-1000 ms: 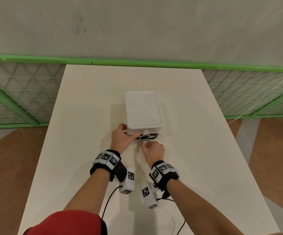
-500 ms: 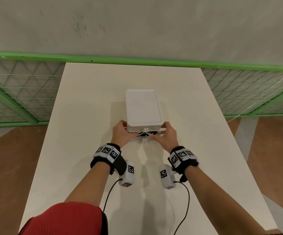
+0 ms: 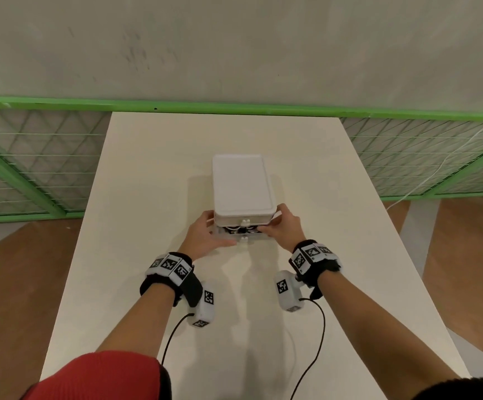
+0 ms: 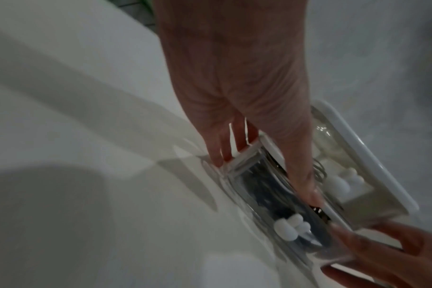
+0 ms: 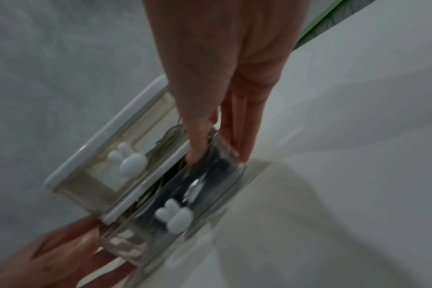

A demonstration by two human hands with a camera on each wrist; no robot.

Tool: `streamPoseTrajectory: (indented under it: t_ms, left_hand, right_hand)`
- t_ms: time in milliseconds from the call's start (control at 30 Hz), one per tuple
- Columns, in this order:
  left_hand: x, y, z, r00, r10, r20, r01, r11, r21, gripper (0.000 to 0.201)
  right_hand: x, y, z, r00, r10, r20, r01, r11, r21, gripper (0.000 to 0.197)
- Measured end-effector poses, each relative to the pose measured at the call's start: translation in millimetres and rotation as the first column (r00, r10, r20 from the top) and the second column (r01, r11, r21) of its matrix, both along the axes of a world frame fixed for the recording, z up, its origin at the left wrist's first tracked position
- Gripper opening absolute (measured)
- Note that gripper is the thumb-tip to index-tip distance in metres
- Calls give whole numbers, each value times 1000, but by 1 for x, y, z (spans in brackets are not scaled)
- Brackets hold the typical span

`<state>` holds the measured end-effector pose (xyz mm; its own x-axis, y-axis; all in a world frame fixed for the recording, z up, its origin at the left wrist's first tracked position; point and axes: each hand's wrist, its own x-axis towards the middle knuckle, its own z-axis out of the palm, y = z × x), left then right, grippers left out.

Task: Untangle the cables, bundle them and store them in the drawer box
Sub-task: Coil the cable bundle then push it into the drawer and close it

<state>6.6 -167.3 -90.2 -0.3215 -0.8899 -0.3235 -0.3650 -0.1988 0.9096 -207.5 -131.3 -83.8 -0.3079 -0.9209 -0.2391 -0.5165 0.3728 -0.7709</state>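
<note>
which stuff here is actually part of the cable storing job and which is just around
Job: drawer box, bottom drawer, cables inside it, left hand, right hand.
Just around: table, green fence, wooden floor.

Drawer box (image 3: pixel 241 183) — white plastic top, clear glossy plastic walls — on smooth matt table (image 3: pixel 147 197).

Cables (image 4: pixel 261 187) lie in the lower drawer (image 5: pixel 210 194) of the drawer box (image 3: pixel 241 183).
</note>
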Motion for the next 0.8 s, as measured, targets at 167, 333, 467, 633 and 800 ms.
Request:
streamPoseTrajectory:
  t_ms: [167,333,467,633,800]
  left_hand:
    - [-1,-6,3,1000,24,9,-23,997,-73,59]
    - [-4,-8,-3,999,47,11,-45,990,-133,52]
    - [-7,-10,-10,997,80,23,-75,982,-172,52]
    - [-7,-16,-10,995,63,74,-46,977,-206,54]
    - [7,-18,1,999,37,-25,-40,989,-139,78]
  right_hand:
    - [-2,10,6,988,137,68,-132,988,-81,95]
    - [4,-4,9,970,157,-187,-175,981,-85,86]
    - [1,-12,17,944,175,-281,-185,983,-8,66]
    - [0,-15,20,800,211,-562,-186,977,102,71]
    - [-14,-18,25,948,262,-182,-255,965,59,66]
